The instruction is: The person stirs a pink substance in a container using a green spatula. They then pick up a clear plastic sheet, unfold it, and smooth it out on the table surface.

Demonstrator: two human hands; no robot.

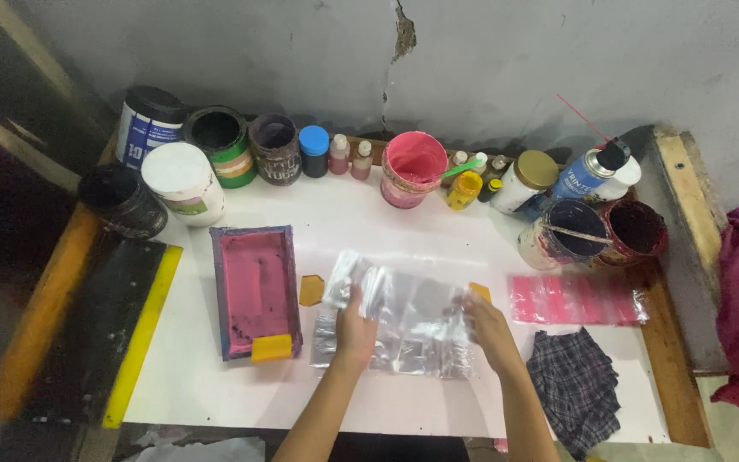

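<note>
Clear plastic bags [404, 321] btwn & under both hands [425, 329]

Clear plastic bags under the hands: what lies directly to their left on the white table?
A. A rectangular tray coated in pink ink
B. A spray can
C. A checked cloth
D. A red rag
A. The pink tray sits just left of the clear plastic bags that the left hand and right hand hold, while the checked cloth lies to their right and the spray can stands at the back right.
</note>
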